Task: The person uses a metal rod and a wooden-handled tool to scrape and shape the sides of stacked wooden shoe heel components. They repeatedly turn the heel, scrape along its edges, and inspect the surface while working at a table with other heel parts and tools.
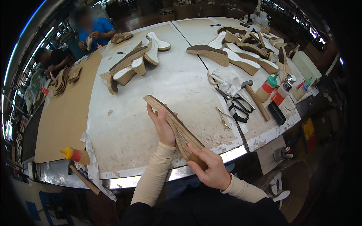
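Note:
A tan wedge shoe sole [171, 120] with ridged, woven-looking sides and a dark edge is held above the table, tilted, its narrow toe end pointing away. My left hand [164, 128] is closed around its toe half, the thumb pressed on the side. At the thick heel end, my right hand [211, 167] is closed, gripping a thin metal tool [183, 138] whose shaft lies along the sole's side. The tool's handle is hidden by the fingers, so its exact kind does not show. The right fingers also touch the heel.
Many wedge soles [241, 62] are heaped at the far right, with more [130, 64] at far left. At right lie scissors [241, 107], pliers [224, 117], a hammer [256, 100] and glue bottles [267, 88]. Nearer left are a yellow-capped bottle [75, 155] and another hammer [85, 180]. Two people [96, 30] sit beyond.

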Action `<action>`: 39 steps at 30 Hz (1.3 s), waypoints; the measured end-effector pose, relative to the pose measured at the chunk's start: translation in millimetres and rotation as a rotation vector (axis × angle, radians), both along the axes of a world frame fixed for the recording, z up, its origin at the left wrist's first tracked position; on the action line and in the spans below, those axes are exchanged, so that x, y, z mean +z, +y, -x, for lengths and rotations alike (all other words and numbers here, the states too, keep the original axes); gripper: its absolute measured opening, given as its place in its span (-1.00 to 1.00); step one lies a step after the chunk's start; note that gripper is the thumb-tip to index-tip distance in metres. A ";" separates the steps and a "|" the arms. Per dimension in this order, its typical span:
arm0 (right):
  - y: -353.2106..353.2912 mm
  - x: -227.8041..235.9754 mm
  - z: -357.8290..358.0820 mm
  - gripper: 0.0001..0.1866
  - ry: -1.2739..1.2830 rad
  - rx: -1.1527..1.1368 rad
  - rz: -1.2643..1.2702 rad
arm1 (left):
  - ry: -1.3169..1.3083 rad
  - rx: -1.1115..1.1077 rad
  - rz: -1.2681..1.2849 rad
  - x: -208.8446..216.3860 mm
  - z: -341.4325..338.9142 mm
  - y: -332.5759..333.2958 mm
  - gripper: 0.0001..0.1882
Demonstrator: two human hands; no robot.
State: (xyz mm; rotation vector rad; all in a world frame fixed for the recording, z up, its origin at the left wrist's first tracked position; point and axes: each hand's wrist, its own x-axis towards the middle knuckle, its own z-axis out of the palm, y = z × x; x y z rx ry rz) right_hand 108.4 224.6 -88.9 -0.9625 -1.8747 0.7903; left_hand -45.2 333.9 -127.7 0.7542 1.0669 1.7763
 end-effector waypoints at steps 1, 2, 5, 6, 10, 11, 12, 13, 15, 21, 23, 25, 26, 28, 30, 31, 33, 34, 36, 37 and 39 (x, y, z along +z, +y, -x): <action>1.2 -0.8 0.2 -0.50 0.024 -0.013 0.001 | -0.002 -0.011 0.020 1.3 -1.9 -2.1 -0.38; 3.2 -1.5 0.7 -0.51 0.046 -0.024 0.002 | -0.010 -0.023 0.018 2.6 -3.3 -3.9 -0.38; 8.2 -2.3 2.9 -0.51 0.062 -0.014 0.005 | -0.025 -0.039 0.005 6.6 -3.4 -5.6 -0.38; 9.1 -2.6 3.6 -0.51 0.058 -0.005 0.009 | -0.027 -0.037 0.000 7.2 -2.9 -5.7 -0.38; 8.7 -3.4 5.4 -0.50 0.071 0.004 0.006 | -0.030 -0.032 -0.001 6.8 -2.7 -5.0 -0.38; 8.7 -3.5 5.4 -0.50 0.064 0.003 0.000 | -0.030 -0.032 -0.001 6.6 -2.3 -4.8 -0.38; 8.7 -3.5 5.1 -0.50 0.058 0.002 -0.006 | -0.027 -0.033 0.000 6.3 -2.3 -5.1 -0.38; 8.4 -3.0 4.7 -0.50 0.041 0.000 -0.002 | -0.022 -0.034 0.006 6.1 -2.3 -5.2 -0.38; 7.8 -1.7 3.6 -0.50 0.007 -0.005 0.007 | -0.029 -0.036 0.004 5.4 -2.5 -5.9 -0.36; 5.5 4.3 2.0 -0.50 -0.081 -0.040 0.023 | 0.045 0.025 -0.047 -0.1 -3.4 -2.6 -0.30; 6.2 7.2 1.3 -0.53 -0.053 -0.029 0.029 | 0.074 0.038 -0.076 -1.7 -2.3 -2.2 -0.28; 9.0 12.5 -1.9 -0.56 -0.018 0.010 0.062 | 0.081 0.018 -0.091 -1.6 -1.2 -3.3 -0.27; 11.7 16.9 -6.7 -0.57 0.003 0.044 0.097 | 0.074 0.012 -0.089 -0.9 -1.4 -4.4 -0.27; 16.4 27.6 -16.6 -0.59 -0.002 0.099 0.181 | 0.067 -0.009 -0.109 1.2 -3.7 -6.6 -0.27; 20.9 39.3 -27.7 -0.59 -0.052 0.138 0.281 | 0.079 -0.021 -0.104 4.8 -3.7 -7.8 -0.29; 26.9 44.5 -34.4 -0.57 -0.040 0.205 0.347 | 0.088 -0.027 -0.117 6.7 -4.3 -7.5 -0.29; 38.8 50.4 -42.3 -0.56 -0.040 0.254 0.372 | 0.063 -0.034 -0.108 9.5 -6.2 -9.1 -0.32; 41.7 51.0 -43.9 -0.56 -0.041 0.267 0.387 | 0.051 -0.037 -0.104 10.6 -6.7 -9.4 -0.33; 40.7 48.6 -43.9 -0.57 -0.113 0.261 0.262 | 0.018 -0.053 -0.070 11.6 -6.4 -9.1 -0.34; 37.2 45.0 -40.9 -0.58 -0.143 0.240 0.192 | 0.000 -0.059 -0.051 11.5 -6.0 -8.8 -0.34; 28.0 37.7 -36.7 -0.58 -0.151 0.200 0.145 | -0.016 -0.050 -0.034 10.5 -4.1 -6.9 -0.36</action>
